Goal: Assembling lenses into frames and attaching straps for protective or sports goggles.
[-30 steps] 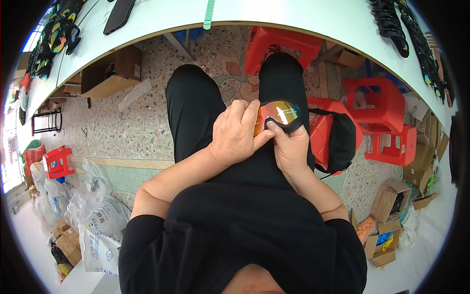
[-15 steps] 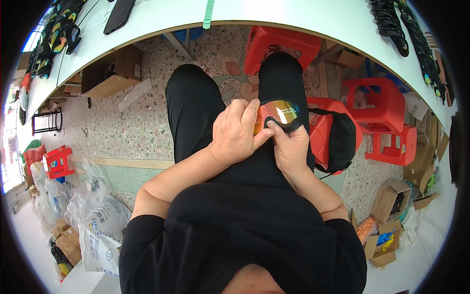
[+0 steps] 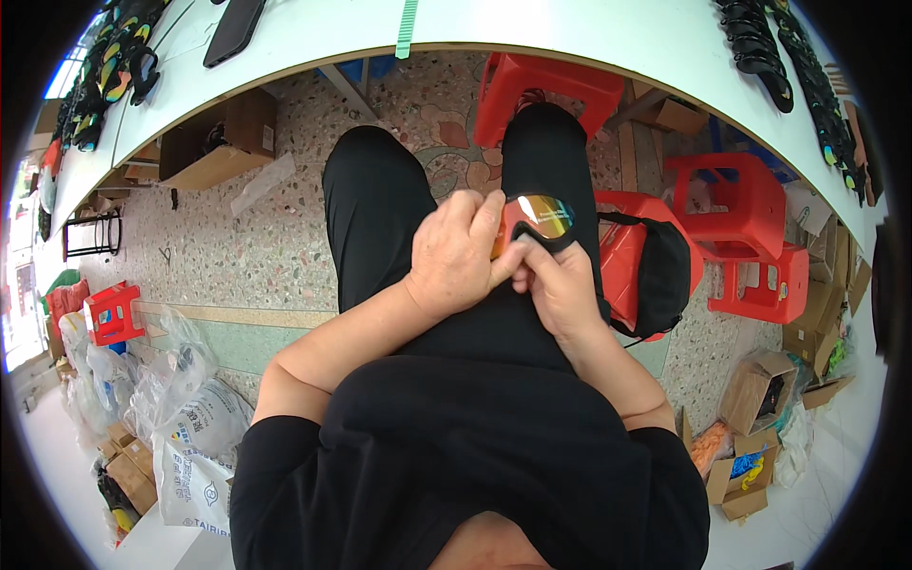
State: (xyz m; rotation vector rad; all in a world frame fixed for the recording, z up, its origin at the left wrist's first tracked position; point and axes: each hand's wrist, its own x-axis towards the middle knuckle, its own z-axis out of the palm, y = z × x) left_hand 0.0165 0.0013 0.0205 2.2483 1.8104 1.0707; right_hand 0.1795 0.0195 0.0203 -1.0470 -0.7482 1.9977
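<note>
I sit with my legs in black trousers, and both hands meet over my lap. My left hand (image 3: pixel 458 255) wraps around the left side of a pair of goggles (image 3: pixel 538 217) with an orange frame and a mirrored, rainbow-tinted lens. My right hand (image 3: pixel 560 288) grips the goggles from below, fingers on the black strap and frame edge. The lens faces up and to the right. Part of the frame is hidden under my left fingers.
A white table edge (image 3: pixel 570 33) curves across the top, with rows of goggles at its left (image 3: pixel 104 66) and right (image 3: pixel 798 66) ends. Red plastic stools (image 3: pixel 741 228) and a black bag (image 3: pixel 660 275) stand at my right. Cardboard boxes (image 3: pixel 760 399) and plastic bags (image 3: pixel 180 418) lie on the floor.
</note>
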